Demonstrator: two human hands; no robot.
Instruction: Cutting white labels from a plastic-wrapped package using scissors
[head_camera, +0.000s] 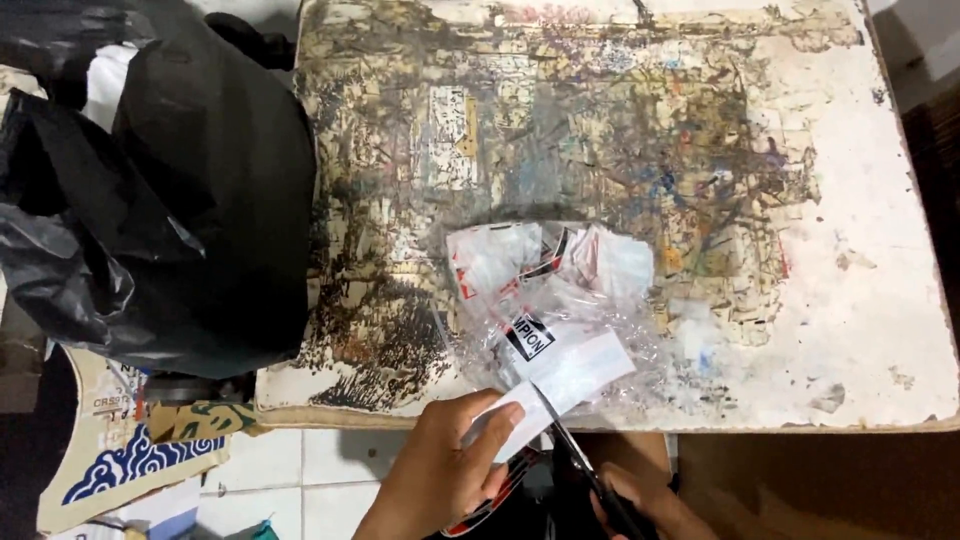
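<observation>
**Hands cutting a paper strip at the near table edge**

Left hand (440, 470) is pinching a white paper strip (570, 378) between thumb and fingers, just over the near edge of the worn, paint-stained table (860, 300). Right hand (650, 505), partly out of view, is gripping black scissors (575, 450), whose blades are biting into the strip. Crumpled clear plastic with paper scraps (550, 270) is lying just beyond. A black plastic bag (170, 200) is crowding the left edge; the right side is lying open.

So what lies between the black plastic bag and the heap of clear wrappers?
Only bare, stained table top, seen from the head view, separates black plastic bag and clear wrappers.
</observation>
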